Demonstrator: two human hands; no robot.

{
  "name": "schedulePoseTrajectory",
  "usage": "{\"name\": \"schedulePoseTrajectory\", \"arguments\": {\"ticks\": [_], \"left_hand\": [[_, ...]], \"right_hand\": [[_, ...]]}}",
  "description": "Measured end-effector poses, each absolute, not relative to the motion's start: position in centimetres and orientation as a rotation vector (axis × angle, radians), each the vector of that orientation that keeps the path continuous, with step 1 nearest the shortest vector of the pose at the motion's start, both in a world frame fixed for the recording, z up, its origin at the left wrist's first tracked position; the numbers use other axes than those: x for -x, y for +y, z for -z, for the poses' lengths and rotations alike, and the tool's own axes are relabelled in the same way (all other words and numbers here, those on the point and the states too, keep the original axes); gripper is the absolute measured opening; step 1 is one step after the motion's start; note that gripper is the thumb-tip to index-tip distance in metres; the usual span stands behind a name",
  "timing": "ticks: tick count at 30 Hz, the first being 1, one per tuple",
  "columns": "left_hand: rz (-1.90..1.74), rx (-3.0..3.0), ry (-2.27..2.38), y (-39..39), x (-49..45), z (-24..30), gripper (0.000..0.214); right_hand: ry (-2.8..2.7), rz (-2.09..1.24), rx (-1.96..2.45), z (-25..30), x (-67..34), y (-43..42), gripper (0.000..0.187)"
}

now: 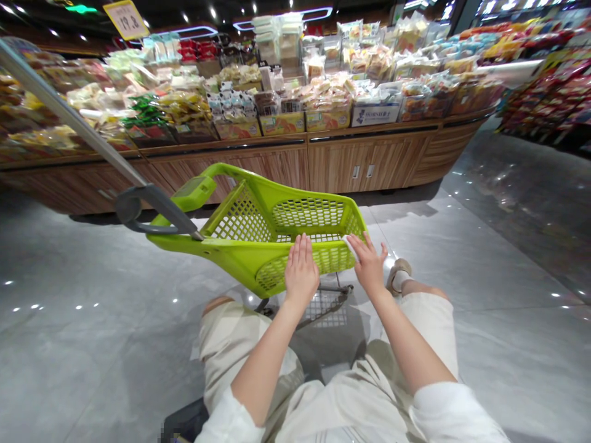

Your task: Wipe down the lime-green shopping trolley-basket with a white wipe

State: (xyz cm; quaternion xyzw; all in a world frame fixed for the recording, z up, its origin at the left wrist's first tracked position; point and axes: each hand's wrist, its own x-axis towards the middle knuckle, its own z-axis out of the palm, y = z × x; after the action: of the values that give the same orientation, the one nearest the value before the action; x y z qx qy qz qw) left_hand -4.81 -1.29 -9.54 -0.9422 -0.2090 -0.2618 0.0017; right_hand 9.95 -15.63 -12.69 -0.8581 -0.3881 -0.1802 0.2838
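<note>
A green plastic shopping cart (256, 245) stands in front of my knees, side-on, with a latticed basket. My left hand (301, 269) lies on the near rim of the basket with its fingers stretched out and nothing in it. At the front right corner of the rim is my right hand (369, 261), holding a folded white wipe (349, 247) against the plastic. Part of the wipe is hidden under the fingers; the thumb side of the hand is partly spread. Inside the basket I see only its mesh walls and floor.
Behind the cart runs a wooden display counter (364, 163) heaped with packaged snacks (327, 92). A grey cart handle (157, 206) with a long pole (78, 117) rises at left. A yellow price sign (125, 19) hangs above. Glossy grey tiles (83, 344) cover the floor.
</note>
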Motion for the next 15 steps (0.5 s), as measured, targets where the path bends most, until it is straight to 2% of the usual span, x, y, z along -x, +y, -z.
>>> {"name": "schedulePoseTrajectory", "arguments": {"ticks": [6, 12, 15], "left_hand": [[0.866, 2.964, -0.641, -1.3, 4.6, 9.8, 0.065], [0.872, 2.955, -0.634, -1.2, 4.5, 10.2, 0.066], [0.858, 2.944, -0.643, -1.2, 4.6, 10.3, 0.064]], "right_hand": [[-0.716, 0.453, 2.3, 13.3, -10.4, -15.7, 0.072], [-1.093, 0.331, 2.15, 10.9, -4.9, -9.6, 0.075], [-1.188, 0.328, 2.148, 10.3, -4.4, -9.1, 0.076]]}}
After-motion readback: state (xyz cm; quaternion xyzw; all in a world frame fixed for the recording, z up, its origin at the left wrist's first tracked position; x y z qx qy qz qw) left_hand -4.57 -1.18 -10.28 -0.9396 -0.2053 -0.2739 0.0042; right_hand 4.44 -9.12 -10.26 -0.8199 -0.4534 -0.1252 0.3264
